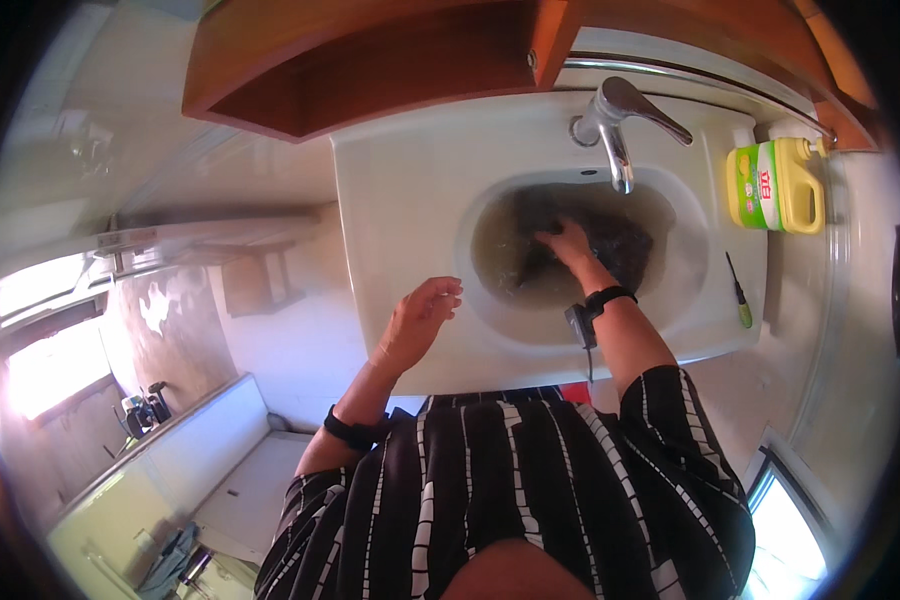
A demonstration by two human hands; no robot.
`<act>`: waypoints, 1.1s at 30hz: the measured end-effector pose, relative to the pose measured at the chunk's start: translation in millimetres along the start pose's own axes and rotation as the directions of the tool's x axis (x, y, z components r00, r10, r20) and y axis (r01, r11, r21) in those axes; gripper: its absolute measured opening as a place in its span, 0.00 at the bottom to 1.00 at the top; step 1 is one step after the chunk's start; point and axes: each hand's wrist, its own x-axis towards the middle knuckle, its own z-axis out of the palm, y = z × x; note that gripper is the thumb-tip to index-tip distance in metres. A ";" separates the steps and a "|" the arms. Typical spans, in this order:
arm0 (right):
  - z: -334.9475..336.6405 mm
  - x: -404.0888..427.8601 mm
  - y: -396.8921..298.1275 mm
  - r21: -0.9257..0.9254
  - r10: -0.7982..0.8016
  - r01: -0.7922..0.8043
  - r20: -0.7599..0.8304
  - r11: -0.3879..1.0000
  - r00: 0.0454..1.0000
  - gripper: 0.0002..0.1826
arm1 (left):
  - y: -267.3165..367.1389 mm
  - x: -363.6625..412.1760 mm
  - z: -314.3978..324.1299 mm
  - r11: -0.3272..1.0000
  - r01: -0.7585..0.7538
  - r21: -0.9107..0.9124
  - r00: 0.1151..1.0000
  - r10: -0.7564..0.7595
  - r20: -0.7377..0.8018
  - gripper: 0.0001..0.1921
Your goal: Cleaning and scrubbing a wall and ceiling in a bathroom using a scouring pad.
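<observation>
Murky water fills the oval basin of a white washbasin [412, 202], and a dark cloth [615, 232] lies soaked in it. My right hand [568, 244] reaches into the basin with its fingers on or just above the cloth; whether they grip any of it cannot be told. Left of the basin, my left hand [427, 311] hovers over the white ledge, fingers slightly curled and holding nothing. A chrome single-lever faucet [616, 135] stands behind the basin, its spout over the water's far edge. Parts of the cloth are hidden by the cloudy water.
A yellow pump jug with a green label [772, 186] stands at the washbasin's right edge. Nearer me lies a screwdriver with a green handle [742, 304]. An open wooden cabinet [390, 67] overhangs the back, beside a metal rail. Farther off at lower left is a low partition.
</observation>
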 end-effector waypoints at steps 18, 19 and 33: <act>-22.7 -51.5 -64.6 0.388 -0.134 0.013 0.285 0.921 0.949 0.23 | -8.0 -10.0 -4.9 0.999 -0.048 0.023 0.999 0.049 -0.017 0.12; -29.3 -48.2 -52.1 0.390 -0.127 0.011 0.274 0.921 0.953 0.23 | -5.2 -8.1 -3.0 0.998 -0.052 0.023 0.999 0.052 -0.003 0.12; 13.2 -25.0 -14.7 -0.596 0.010 -0.169 -0.261 0.785 0.965 0.26 | -6.7 2.1 4.3 0.999 -0.028 0.041 0.999 0.027 0.026 0.13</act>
